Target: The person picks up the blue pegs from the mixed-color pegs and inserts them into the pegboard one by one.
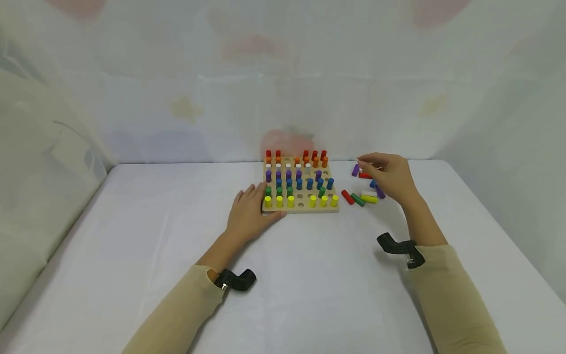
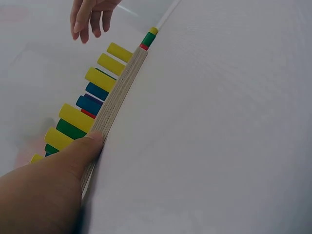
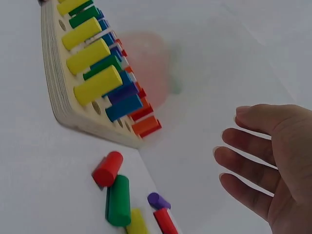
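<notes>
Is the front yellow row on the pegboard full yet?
Not full. The pegboard front row holds six yellow pegs, with two empty holes between the third and fourth.

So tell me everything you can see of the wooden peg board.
The peg board is a pale, layered-looking wooden square lying flat on the white table. Upright pegs fill its rows by colour: red, orange, white, purple, blue, green, yellow nearest. Several holes stand empty. The left hand rests against its near left corner; loose pegs lie to its right.
</notes>
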